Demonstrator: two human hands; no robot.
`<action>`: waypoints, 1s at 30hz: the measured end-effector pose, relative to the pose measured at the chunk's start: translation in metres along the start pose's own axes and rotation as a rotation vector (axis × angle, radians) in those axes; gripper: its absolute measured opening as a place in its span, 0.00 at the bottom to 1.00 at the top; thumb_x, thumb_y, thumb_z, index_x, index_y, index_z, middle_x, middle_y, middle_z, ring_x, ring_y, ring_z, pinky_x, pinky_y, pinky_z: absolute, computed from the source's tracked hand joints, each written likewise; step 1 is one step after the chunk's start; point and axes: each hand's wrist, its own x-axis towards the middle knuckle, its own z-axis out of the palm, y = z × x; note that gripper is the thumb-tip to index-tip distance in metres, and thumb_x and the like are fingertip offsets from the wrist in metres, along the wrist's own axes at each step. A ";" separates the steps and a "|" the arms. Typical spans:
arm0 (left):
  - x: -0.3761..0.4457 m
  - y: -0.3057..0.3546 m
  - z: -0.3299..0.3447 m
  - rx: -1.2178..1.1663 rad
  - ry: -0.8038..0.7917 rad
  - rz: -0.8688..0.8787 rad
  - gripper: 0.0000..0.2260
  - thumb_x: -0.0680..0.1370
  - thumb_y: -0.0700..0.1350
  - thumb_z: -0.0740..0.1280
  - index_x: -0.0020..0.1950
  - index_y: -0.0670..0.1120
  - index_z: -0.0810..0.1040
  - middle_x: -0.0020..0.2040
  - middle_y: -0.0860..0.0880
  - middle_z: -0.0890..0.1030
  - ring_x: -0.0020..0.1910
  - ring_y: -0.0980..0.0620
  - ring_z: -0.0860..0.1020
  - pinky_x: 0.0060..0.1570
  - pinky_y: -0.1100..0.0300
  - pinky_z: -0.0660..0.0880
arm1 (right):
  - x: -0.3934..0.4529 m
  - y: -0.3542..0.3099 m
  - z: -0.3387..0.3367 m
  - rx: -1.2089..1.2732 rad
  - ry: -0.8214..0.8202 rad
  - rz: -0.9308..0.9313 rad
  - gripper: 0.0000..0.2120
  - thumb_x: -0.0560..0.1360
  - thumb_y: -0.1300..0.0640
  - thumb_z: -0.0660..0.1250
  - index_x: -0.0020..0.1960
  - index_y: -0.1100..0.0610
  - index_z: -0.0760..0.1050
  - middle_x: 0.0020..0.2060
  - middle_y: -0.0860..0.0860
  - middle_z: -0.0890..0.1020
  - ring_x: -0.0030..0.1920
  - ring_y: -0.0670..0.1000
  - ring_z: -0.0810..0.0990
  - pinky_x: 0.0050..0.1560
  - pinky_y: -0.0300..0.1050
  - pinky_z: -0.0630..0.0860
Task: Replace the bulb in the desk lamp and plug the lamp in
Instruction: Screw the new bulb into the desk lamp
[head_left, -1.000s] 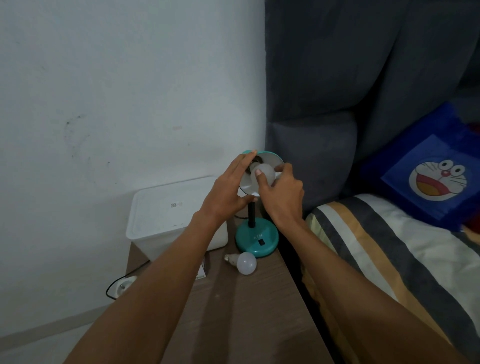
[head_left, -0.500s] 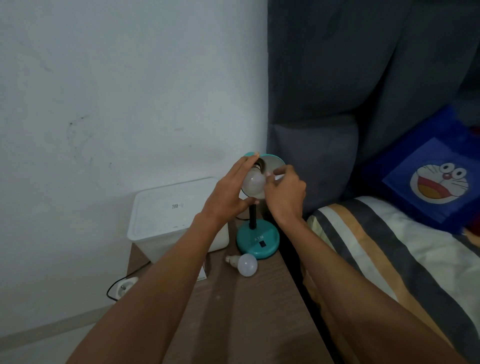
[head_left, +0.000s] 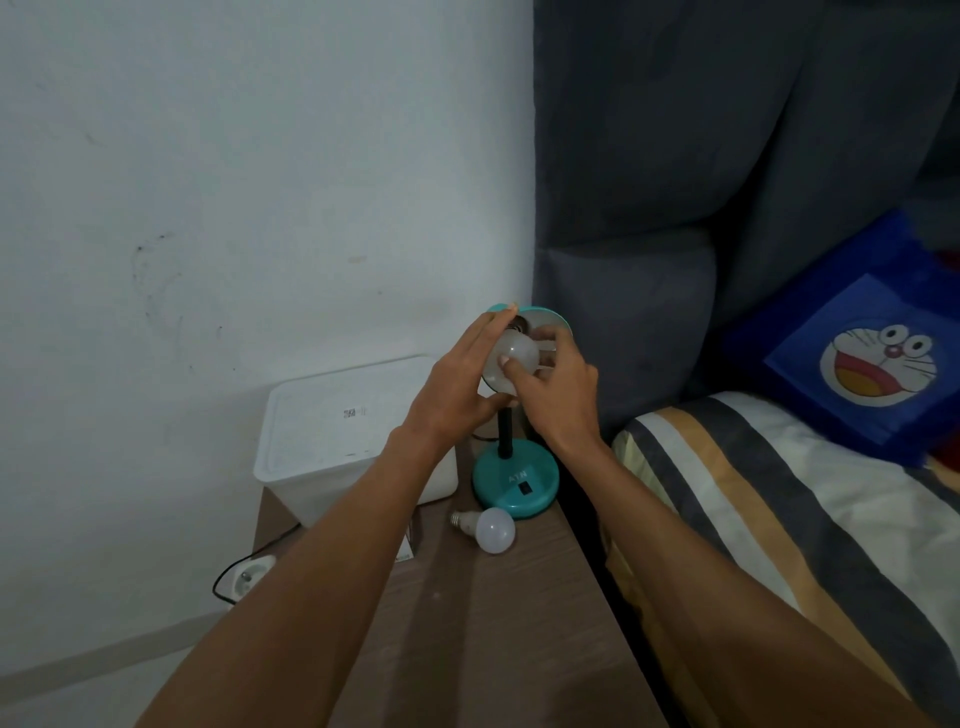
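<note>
A teal desk lamp stands on a brown bedside table, its round base (head_left: 515, 480) near the table's far right corner and its shade (head_left: 548, 318) tilted towards me. A white bulb (head_left: 517, 353) sits in the shade's socket. My right hand (head_left: 558, 387) grips this bulb with thumb and fingers. My left hand (head_left: 460, 384) cups the left rim of the shade, thumb under it. A second white bulb (head_left: 491, 529) lies on its side on the table in front of the base.
A white lidded plastic box (head_left: 343, 431) stands at the table's far left against the wall. A white socket with a black cable (head_left: 248, 574) lies on the floor to the left. A small carton (head_left: 408, 543) peeks out beside my left forearm. A bed with striped bedding (head_left: 779, 499) borders the table's right edge.
My right hand's grip on the bulb in the shade has shifted around it between frames, thumb now on its front. My left hand stays on the shade. The spare bulb has not moved.
</note>
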 end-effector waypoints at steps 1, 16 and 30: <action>0.000 0.001 0.000 -0.003 0.003 0.004 0.44 0.73 0.45 0.80 0.83 0.45 0.60 0.81 0.47 0.66 0.78 0.50 0.67 0.73 0.73 0.61 | 0.000 0.000 -0.001 -0.024 0.027 -0.033 0.20 0.75 0.50 0.72 0.64 0.50 0.72 0.55 0.51 0.79 0.51 0.47 0.80 0.48 0.33 0.76; -0.001 0.004 -0.003 -0.024 0.004 -0.006 0.43 0.73 0.44 0.80 0.83 0.46 0.60 0.81 0.47 0.66 0.79 0.51 0.66 0.74 0.72 0.60 | -0.003 0.005 -0.002 -0.248 0.102 -0.079 0.26 0.76 0.46 0.71 0.69 0.55 0.69 0.59 0.57 0.79 0.56 0.57 0.81 0.55 0.50 0.79; -0.001 0.004 -0.002 -0.015 0.005 0.002 0.43 0.73 0.44 0.80 0.83 0.45 0.60 0.81 0.47 0.66 0.79 0.50 0.66 0.75 0.69 0.62 | -0.008 -0.002 -0.002 -0.249 0.091 -0.120 0.22 0.78 0.52 0.69 0.70 0.50 0.70 0.63 0.53 0.70 0.55 0.55 0.79 0.52 0.42 0.75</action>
